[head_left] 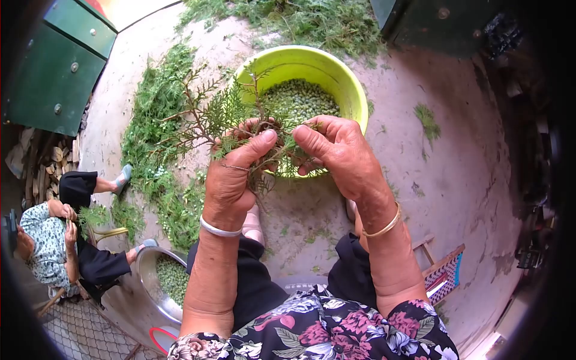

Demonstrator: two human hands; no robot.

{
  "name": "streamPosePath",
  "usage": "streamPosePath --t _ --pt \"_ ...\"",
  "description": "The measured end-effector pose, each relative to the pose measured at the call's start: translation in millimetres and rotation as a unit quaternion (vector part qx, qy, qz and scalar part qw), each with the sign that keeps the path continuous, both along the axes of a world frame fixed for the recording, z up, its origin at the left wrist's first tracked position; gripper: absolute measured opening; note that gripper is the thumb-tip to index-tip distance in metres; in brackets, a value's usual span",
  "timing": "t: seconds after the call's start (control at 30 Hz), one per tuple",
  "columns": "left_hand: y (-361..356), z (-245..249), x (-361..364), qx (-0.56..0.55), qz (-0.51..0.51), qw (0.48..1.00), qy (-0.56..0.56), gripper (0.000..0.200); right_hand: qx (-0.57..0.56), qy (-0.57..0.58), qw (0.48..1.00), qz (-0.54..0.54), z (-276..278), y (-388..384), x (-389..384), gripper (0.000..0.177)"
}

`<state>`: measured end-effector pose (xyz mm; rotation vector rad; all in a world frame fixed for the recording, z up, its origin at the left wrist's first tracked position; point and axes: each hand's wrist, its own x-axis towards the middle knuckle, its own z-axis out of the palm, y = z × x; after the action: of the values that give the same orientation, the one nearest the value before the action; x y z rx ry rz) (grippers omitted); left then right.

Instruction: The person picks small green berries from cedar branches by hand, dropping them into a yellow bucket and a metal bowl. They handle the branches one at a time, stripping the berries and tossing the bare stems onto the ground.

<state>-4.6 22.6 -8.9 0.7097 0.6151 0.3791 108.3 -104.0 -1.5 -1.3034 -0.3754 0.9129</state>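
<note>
My left hand point(237, 159) is closed around the stems of a cypress sprig point(210, 117), whose scaly green twigs and bare brown stems fan out to the left. Close beside it, my right hand point(339, 150) is pinched, thumb against fingers, on the sprig's right-hand end. What lies deep between those fingertips is partly hidden. Both hands are over the near rim of a yellow-green tub point(354, 84). Inside the tub lies a heap of small round green cones point(303, 99).
Cut cypress branches point(156, 114) spread over the floor at left and back. At lower left, a metal basin point(147, 264) holds more green cones, near another seated person point(51, 240). A small folding stool point(441, 276) stands at right. Green cabinets point(57, 72) are at upper left.
</note>
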Motion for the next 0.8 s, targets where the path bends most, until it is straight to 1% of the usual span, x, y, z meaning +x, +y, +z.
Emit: streamPosePath --t 0.07,0.1,0.17,0.2,0.23,0.27,0.3,0.33,0.37,0.4,0.43,0.47,0.5,0.53,0.57,0.6,0.63,0.67,0.7,0.73,0.77,0.8 --pt "-1.8 -5.5 1.7 0.037 -0.012 0.999 -0.021 0.023 0.003 -0.017 1.000 0.010 -2.5 0.1 -1.9 0.021" --pt "-2.6 -3.1 3.1 0.034 -0.008 0.999 -0.018 0.023 0.000 -0.014 1.000 0.013 -3.9 -0.7 -2.3 0.021" --pt "-1.3 4.6 6.0 -0.037 -0.040 0.997 -0.059 0.021 -0.009 -0.075 0.997 0.027 -8.0 -1.9 -1.9 0.017" --pt "1.1 2.5 6.6 -0.081 -0.054 0.992 -0.078 0.020 -0.028 -0.062 0.997 0.040 -5.3 -1.7 -3.2 0.016" --pt "0.8 -3.5 9.6 -0.093 -0.037 0.992 -0.082 0.019 -0.023 -0.070 0.997 0.039 -1.9 0.1 -6.0 0.016" --pt "1.0 -10.4 11.7 -0.108 -0.024 0.990 -0.082 0.017 0.045 -0.069 0.997 0.007 -5.4 6.4 -13.0 0.016" --pt "2.3 -17.7 13.0 -0.123 -0.007 0.989 -0.080 0.015 -0.036 -0.119 0.991 0.052 3.9 1.4 -10.8 0.015" --pt "6.2 -25.3 14.6 -0.119 -0.005 0.989 -0.084 0.014 -0.037 -0.130 0.990 0.046 6.7 4.0 -15.9 0.015" --pt "9.4 -31.5 15.3 -0.113 -0.005 0.990 -0.088 0.015 -0.009 -0.158 0.986 0.043 -5.9 7.2 -16.3 0.016" --pt "8.2 -26.1 15.1 -0.091 0.030 0.993 -0.063 0.014 -0.024 -0.165 0.984 0.060 -7.6 8.2 -16.2 0.016" --pt "6.6 -21.8 18.2 -0.069 0.062 0.995 -0.039 0.013 -0.028 -0.165 0.984 0.055 -5.7 11.2 -21.4 0.017" --pt "9.2 -35.5 24.0 -0.098 0.086 0.988 -0.079 0.014 -0.029 -0.157 0.986 0.053 -2.1 12.4 -26.6 0.017" --pt "12.6 -25.2 22.4 -0.158 0.119 0.979 -0.049 0.011 -0.032 -0.151 0.987 0.048 0.3 11.7 -30.8 0.016" --pt "32.4 -46.3 15.5 0.116 0.114 0.986 -0.033 0.010 -0.031 -0.147 0.987 0.056 -0.3 7.7 -32.6 0.016" --pt "56.2 -65.5 5.3 0.381 0.098 0.919 -0.011 0.009 -0.009 -0.069 0.992 0.103 -1.9 1.0 -31.1 0.015" --pt "68.8 -54.8 -6.7 0.144 0.068 0.950 -0.268 0.010 0.013 0.011 0.989 0.149 -4.7 -3.4 -27.5 0.015" --pt "77.6 -51.8 -3.1 0.360 0.126 0.915 -0.129 0.011 0.012 0.014 0.987 0.157 -11.5 -4.8 -20.9 0.015" --pt "75.7 -53.2 -9.6 0.495 0.137 0.854 -0.077 0.030 0.006 0.035 0.994 0.107 -21.0 -4.1 -12.4 0.018" --pt "68.8 -52.7 -17.2 0.618 0.144 0.772 -0.024 0.050 0.000 0.055 0.997 0.054 -26.7 -1.0 -6.7 0.022" --pt "52.5 -40.9 -20.4 0.578 0.101 0.810 0.010 0.046 0.039 0.030 0.999 0.004 -24.8 3.1 -2.6 0.036" --pt "42.1 -39.1 -20.2 0.575 0.103 0.811 0.000 0.046 0.101 0.048 0.994 -0.010 -17.4 4.3 2.0 0.051" --pt "33.9 -37.2 -14.2 0.397 0.152 0.903 -0.063 0.029 0.091 -0.001 0.995 -0.044 -13.4 4.3 7.8 0.056"
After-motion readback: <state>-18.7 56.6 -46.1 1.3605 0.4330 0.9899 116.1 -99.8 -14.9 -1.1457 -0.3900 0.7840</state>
